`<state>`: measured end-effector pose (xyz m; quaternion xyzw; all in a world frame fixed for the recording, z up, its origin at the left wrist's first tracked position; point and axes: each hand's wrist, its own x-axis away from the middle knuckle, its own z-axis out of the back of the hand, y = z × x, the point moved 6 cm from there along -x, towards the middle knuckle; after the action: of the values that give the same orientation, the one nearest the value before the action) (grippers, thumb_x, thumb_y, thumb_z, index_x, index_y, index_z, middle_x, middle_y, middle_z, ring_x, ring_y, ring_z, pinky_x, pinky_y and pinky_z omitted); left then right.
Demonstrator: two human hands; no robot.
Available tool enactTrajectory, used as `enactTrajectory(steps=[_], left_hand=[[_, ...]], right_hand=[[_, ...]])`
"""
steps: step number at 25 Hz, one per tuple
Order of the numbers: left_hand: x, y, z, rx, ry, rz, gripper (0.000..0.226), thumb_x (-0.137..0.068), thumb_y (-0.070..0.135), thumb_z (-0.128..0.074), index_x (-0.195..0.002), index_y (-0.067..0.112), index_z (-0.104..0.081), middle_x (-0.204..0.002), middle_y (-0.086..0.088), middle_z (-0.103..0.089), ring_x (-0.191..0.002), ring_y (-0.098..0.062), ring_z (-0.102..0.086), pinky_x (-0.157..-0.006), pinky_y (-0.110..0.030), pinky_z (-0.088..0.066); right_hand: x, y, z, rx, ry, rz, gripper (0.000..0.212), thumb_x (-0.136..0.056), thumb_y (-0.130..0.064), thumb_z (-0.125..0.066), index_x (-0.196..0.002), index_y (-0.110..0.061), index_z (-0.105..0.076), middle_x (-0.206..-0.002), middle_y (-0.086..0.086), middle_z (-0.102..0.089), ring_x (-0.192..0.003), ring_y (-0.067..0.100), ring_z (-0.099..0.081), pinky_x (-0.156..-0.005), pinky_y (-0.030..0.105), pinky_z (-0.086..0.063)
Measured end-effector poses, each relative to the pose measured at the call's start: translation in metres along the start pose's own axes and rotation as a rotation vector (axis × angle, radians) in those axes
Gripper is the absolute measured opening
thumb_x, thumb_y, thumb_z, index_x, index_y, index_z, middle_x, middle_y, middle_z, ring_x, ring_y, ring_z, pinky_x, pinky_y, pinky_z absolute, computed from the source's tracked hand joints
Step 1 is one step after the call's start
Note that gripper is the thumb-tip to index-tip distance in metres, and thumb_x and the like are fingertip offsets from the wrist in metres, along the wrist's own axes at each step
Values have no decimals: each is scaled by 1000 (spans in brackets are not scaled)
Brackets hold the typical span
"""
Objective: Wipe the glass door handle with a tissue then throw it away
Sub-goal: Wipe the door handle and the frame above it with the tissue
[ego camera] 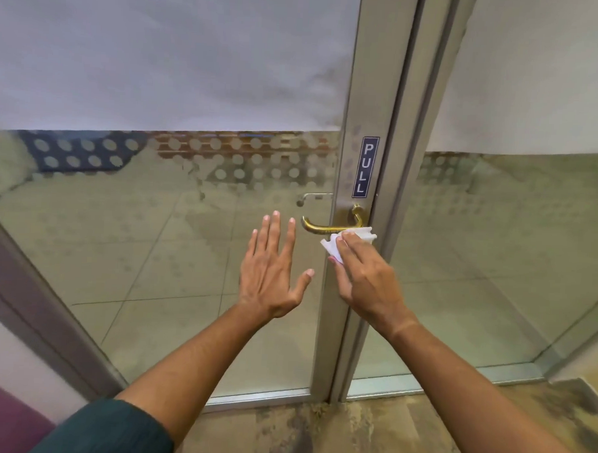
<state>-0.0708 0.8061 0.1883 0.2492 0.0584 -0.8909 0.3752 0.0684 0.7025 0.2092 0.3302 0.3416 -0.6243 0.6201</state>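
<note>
The right hand (367,277) presses a white tissue (341,243) against the brass door handle (320,226), near the end where the lever meets the metal door frame (361,92). Its grip is clamped on the tissue, fingers laid flat over the top and the paper bunched beneath them, touching the underside of the lever. The left hand (271,269) is held up just beside the handle, grip apart, fingers spread and holding nothing (the palm faces the glass door (153,237), though whether it touches the pane cannot be told). A dark sign (365,167) reading PULL sits on the frame just above the handle. Dark green sleeves (110,430) show at the bottom edge.
</note>
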Motion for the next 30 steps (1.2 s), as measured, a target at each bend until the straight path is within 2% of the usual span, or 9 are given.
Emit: enactTrajectory(steps=[4, 10, 18, 20, 23, 25, 27, 30], left_hand=[[-36, -14, -11, -34, 16, 4, 88, -92, 60, -26, -160, 12, 3, -166, -17, 11, -155, -30, 10, -126, -45, -3], [-75, -41, -22, -110, 90, -23, 84, -95, 53, -35, -160, 10, -3, -166, -19, 7, -155, -31, 6, -126, -46, -7], [-120, -56, -27, -121, 291, -212, 77, -95, 41, -42, -158, 6, -16, -165, -21, -5, -154, -35, -6, -125, -48, -10], [-128, -57, -29, -137, 338, -228, 78, -93, 39, -46, -157, 5, -19, -164, -22, -6, -154, -35, -5, -126, -47, -7], [-135, -56, -35, -166, 392, -221, 78, -93, 41, -46, -157, 6, -18, -165, -18, 0, -154, -30, 7, -126, -44, 1], [-138, -58, -41, -180, 417, -207, 78, -93, 42, -44, -157, 7, -15, -166, -13, 14, -154, -28, 15, -126, -43, 5], [-141, -59, -45, -197, 445, -205, 78, -94, 43, -42, -157, 8, -11, -164, -11, 24, -153, -27, 18, -126, -42, 7], [-146, -60, -48, -218, 479, -210, 80, -97, 43, -39, -158, 11, 2, -163, -11, 28, -152, -26, 21, -125, -41, 10]], right_hand=[[-26, 9, -37, -31, -1, 7, 34, -91, -21, -62, -119, -1, -66, -119, 17, -68, -112, 28, -65, -90, 34, -54], [-50, 10, -81, -72, -33, 11, 33, -91, -21, -59, -118, -2, -65, -116, 16, -67, -108, 28, -64, -84, 36, -57], [-60, 7, -112, 6, -157, -21, 35, -92, -23, -60, -119, -2, -66, -116, 16, -69, -107, 29, -66, -92, 36, -53], [-61, 5, -116, 27, -196, -38, 36, -91, -23, -61, -119, -2, -66, -115, 16, -70, -105, 29, -67, -92, 37, -54], [-62, 3, -116, 26, -226, -75, 41, -88, -29, -63, -119, -2, -67, -114, 15, -71, -101, 29, -69, -87, 37, -56], [-63, 2, -114, 3, -235, -115, 43, -89, -36, -59, -115, -3, -69, -110, 13, -72, -98, 27, -69, -83, 36, -57], [-68, 3, -114, -15, -253, -151, 35, -92, -34, -57, -104, -5, -72, -96, 10, -73, -85, 26, -69, -69, 36, -57], [-76, 4, -119, 22, -320, -175, 18, -92, -23, -59, -91, -7, -68, -82, 8, -65, -67, 22, -61, -53, 33, -51]])
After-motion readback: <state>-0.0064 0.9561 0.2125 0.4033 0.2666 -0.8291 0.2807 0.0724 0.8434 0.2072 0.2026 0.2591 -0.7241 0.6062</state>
